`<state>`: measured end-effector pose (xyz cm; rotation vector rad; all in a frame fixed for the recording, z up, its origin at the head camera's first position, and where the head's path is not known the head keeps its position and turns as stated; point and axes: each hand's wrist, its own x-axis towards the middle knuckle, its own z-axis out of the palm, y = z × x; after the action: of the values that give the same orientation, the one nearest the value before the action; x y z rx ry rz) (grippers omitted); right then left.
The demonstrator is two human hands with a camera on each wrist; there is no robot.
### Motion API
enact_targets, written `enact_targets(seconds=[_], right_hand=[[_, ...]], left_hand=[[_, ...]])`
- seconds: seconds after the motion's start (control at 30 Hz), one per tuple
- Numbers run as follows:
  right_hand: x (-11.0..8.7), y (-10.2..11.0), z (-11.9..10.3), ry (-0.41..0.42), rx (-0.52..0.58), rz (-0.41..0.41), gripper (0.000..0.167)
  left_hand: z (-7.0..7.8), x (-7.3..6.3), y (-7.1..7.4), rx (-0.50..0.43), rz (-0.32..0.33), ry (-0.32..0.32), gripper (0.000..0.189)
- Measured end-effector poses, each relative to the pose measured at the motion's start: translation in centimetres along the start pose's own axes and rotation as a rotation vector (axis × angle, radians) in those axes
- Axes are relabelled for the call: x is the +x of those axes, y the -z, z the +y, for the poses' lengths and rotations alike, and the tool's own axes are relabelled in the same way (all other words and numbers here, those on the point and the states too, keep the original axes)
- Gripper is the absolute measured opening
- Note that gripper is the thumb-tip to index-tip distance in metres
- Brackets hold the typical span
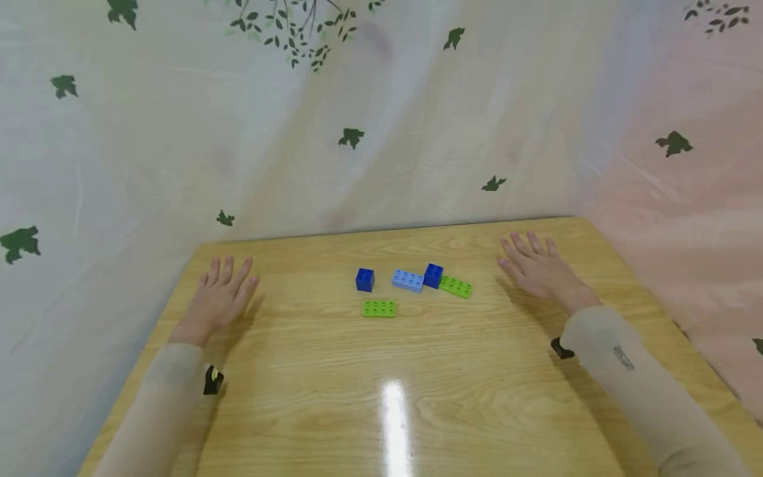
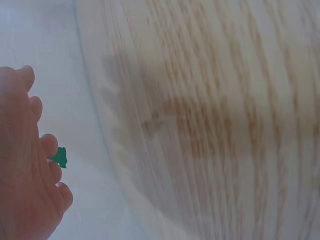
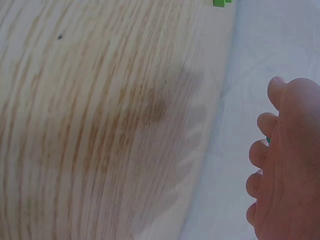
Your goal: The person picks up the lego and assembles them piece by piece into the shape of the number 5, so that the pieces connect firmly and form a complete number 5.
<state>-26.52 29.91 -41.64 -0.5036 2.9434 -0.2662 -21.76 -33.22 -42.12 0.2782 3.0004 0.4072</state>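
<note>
My left hand (image 1: 219,301) is held over the left side of the wooden table, palm down, fingers extended and holding nothing. Over the right side, my right hand (image 1: 539,271) has its fingers spread and is bare of any object. Between them lie toy building bricks: a dark blue square brick (image 1: 365,280), a light blue brick (image 1: 408,280), a second dark blue brick (image 1: 433,275), a lime green brick (image 1: 456,287) and a nearer lime green brick (image 1: 379,309). The right-hand three sit close together. In the right wrist view, a green brick (image 3: 219,2) shows at the top edge.
The wooden table (image 1: 310,384) reaches back to a pale cloth (image 1: 405,185) printed with dark green leaves. The cloth also closes off the left and right sides. A small black device (image 1: 212,380) sits at the left wrist, another black device (image 1: 562,348) at the right.
</note>
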Motion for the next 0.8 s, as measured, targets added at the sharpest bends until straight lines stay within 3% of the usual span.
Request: enact_targets(seconds=[0.33,0.8], right_hand=[[-0.5,-0.3,-0.2,0.009,0.0,0.005,0.074],[-1.2,-0.1,-0.9,0.017,-0.051,0.014,0.073]], left_hand=[[0.1,-0.2,-0.3,-0.002,0.002,-0.015,0.069],[0.7,-0.3,0.7,0.027,0.013,-0.012,0.072]])
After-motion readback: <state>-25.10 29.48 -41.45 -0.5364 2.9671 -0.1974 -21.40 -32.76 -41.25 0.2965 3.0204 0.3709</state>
